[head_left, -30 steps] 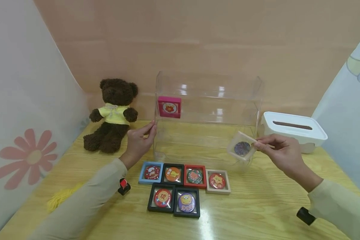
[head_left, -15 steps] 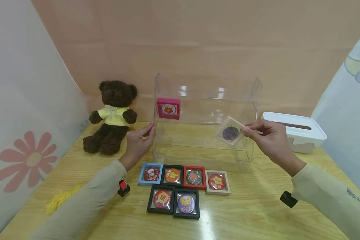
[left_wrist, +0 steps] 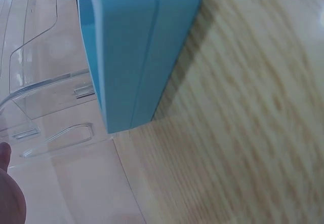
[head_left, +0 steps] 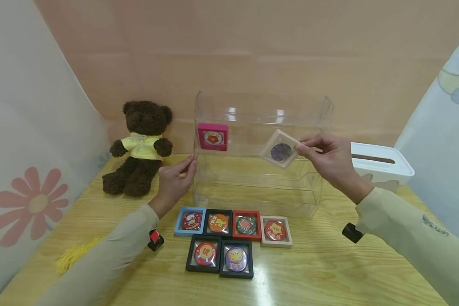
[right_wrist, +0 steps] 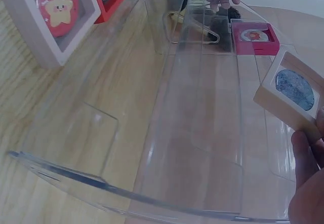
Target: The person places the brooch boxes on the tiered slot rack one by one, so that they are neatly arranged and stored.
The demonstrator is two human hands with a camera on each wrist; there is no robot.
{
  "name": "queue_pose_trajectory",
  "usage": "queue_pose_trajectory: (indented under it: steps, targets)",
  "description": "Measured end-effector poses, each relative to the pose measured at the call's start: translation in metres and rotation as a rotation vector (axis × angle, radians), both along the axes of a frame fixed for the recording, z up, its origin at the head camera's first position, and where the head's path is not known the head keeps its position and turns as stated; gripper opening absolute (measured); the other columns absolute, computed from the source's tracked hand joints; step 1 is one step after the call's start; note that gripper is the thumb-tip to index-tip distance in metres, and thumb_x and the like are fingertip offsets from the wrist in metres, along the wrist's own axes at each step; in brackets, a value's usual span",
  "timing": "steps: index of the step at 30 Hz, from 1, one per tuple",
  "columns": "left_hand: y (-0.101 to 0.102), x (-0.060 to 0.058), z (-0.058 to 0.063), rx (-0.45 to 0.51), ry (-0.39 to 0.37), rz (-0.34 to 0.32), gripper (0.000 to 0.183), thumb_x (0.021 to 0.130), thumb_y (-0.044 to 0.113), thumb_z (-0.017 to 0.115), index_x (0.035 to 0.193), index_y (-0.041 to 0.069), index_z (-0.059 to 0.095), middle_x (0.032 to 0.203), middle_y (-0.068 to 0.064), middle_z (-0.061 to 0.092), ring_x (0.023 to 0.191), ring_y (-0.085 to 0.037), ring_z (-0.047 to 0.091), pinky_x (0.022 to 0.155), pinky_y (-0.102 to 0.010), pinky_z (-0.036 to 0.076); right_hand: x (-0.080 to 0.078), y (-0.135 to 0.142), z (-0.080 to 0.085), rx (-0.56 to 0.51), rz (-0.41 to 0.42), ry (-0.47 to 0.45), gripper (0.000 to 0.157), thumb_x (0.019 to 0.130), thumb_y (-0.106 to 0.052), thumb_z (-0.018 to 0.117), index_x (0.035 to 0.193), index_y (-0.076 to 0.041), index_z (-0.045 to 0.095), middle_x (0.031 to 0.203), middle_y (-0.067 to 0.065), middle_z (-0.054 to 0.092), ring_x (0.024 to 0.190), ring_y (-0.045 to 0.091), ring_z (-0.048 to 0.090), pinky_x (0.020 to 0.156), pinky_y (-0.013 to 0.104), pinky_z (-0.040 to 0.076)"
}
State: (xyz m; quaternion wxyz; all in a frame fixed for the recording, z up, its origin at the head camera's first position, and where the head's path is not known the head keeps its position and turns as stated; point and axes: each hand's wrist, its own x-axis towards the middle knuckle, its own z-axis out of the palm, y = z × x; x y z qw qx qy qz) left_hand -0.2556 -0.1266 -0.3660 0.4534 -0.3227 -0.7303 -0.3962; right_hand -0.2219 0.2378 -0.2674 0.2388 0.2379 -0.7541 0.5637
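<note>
My right hand [head_left: 330,163] pinches a beige square badge frame [head_left: 281,151] by its right corner; a dark round badge shows inside. The frame is held tilted, in front of the middle level of a clear tiered display rack [head_left: 256,185]. Thumb and fingers of my left hand [head_left: 174,182] pinch the rack's left side edge. At the left of the rack's middle level stands a pink badge frame [head_left: 213,137]. In the right wrist view the held frame [right_wrist: 283,100] is near the rack's clear tiers.
Before the rack lie several framed badges: a blue frame [head_left: 177,229], black, red and beige ones [head_left: 265,242] in one row, two black ones [head_left: 237,275] nearer. A teddy bear [head_left: 143,148] sits left, a white tissue box [head_left: 399,165] right, yellow strands [head_left: 74,257] front left.
My right hand has moved left and upward with the beige badge frame, from low at the rack's right end to its middle level. The left hand keeps its grip on the rack's side.
</note>
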Motion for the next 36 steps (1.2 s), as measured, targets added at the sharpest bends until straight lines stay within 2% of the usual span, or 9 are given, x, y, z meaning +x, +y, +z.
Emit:
queue_pose_trajectory:
  steps: [5,12,17,19,24,32,36]
  targets:
    - [-0.001,0.001,0.000,0.007,-0.010,0.004,0.021,0.085,0.002,0.065,0.103,-0.009,0.069,0.088,-0.018,0.069,0.062,-0.021,0.069,0.046,-0.025,0.053,-0.008,-0.006,0.007,0.039,-0.042,0.020,0.004,0.082,0.007,0.070,0.079,0.006,0.070,0.089,0.001,0.071,0.077,0.010,0.067,0.067,0.020,0.055]
    - [-0.001,0.001,0.000,0.009,-0.021,-0.002,0.021,0.086,0.001,0.064,0.103,-0.009,0.069,0.089,-0.018,0.069,0.064,-0.022,0.069,0.052,-0.028,0.056,-0.020,-0.014,0.011,-0.007,-0.056,0.013,0.011,0.081,0.007,0.071,0.078,-0.003,0.073,0.088,0.002,0.071,0.077,0.012,0.067,0.070,0.020,0.054]
    - [-0.002,0.002,0.001,0.010,-0.036,-0.011,0.022,0.086,0.001,0.064,0.105,-0.009,0.068,0.089,-0.018,0.069,0.066,-0.022,0.069,0.056,-0.031,0.057,-0.028,-0.022,0.013,-0.023,-0.077,0.016,0.003,0.081,0.010,0.070,0.078,0.008,0.069,0.085,-0.001,0.069,0.076,0.009,0.066,0.069,0.019,0.054]
    - [-0.002,0.003,0.001,0.006,-0.036,-0.014,0.022,0.086,-0.001,0.064,0.105,-0.009,0.068,0.088,-0.019,0.069,0.066,-0.022,0.069,0.056,-0.031,0.057,-0.032,-0.026,0.014,-0.030,-0.082,0.020,0.005,0.080,0.010,0.070,0.079,0.014,0.066,0.084,0.000,0.069,0.076,0.009,0.066,0.068,0.018,0.054]
    - [-0.001,0.004,0.002,0.003,-0.015,-0.012,0.023,0.083,-0.006,0.065,0.105,-0.010,0.068,0.087,-0.019,0.069,0.063,-0.022,0.069,0.054,-0.032,0.057,-0.039,-0.037,0.017,-0.042,-0.109,0.020,0.006,0.080,0.007,0.072,0.078,0.011,0.068,0.085,0.001,0.070,0.076,0.011,0.066,0.068,0.018,0.054]
    - [0.001,0.004,0.002,0.019,0.011,-0.024,0.025,0.079,-0.011,0.067,0.103,-0.010,0.068,0.091,-0.019,0.068,0.065,-0.023,0.069,0.044,-0.026,0.052,-0.046,-0.053,0.018,-0.029,-0.094,0.049,0.006,0.078,0.006,0.074,0.081,0.009,0.070,0.093,0.019,0.069,0.075,0.009,0.067,0.069,0.021,0.055]
    - [0.003,0.003,0.000,0.024,0.021,-0.029,0.025,0.077,-0.012,0.068,0.102,-0.010,0.069,0.091,-0.019,0.068,0.065,-0.023,0.069,0.046,-0.027,0.053,-0.049,-0.058,0.018,0.023,-0.110,0.034,0.006,0.079,0.003,0.075,0.080,0.007,0.070,0.095,0.020,0.069,0.079,0.013,0.068,0.071,0.023,0.055]
